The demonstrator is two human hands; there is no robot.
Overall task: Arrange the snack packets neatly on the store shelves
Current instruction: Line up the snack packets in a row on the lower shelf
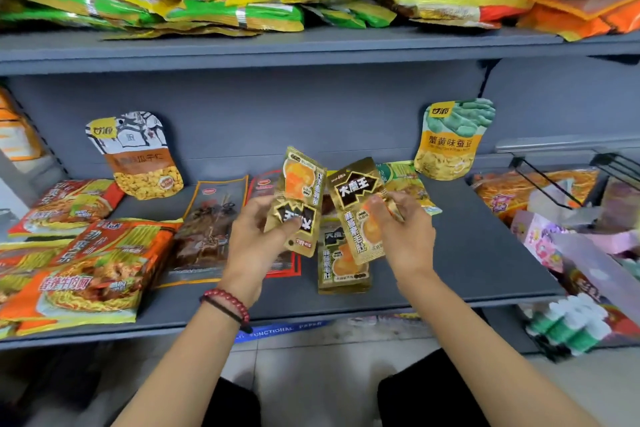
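My left hand [254, 236] grips a small gold snack packet [298, 184] that is turned upside down. My right hand [403, 229] grips a second gold packet [356, 194], upright and tilted. Both packets hang just above the grey middle shelf [467, 253]. Beneath them a small stack of the same gold packets [341, 270] lies flat on the shelf. Dark brown packets [207, 229] lie flat to the left of my left hand.
Orange noodle packets [86, 270] fill the shelf's left end. Two pouches lean upright on the back panel: a seed pouch [138, 156] and a yellow-green bean pouch [450, 139]. The upper shelf [311, 45] carries piled packets. Wire dividers [543, 180] and pink packages [554, 246] stand right.
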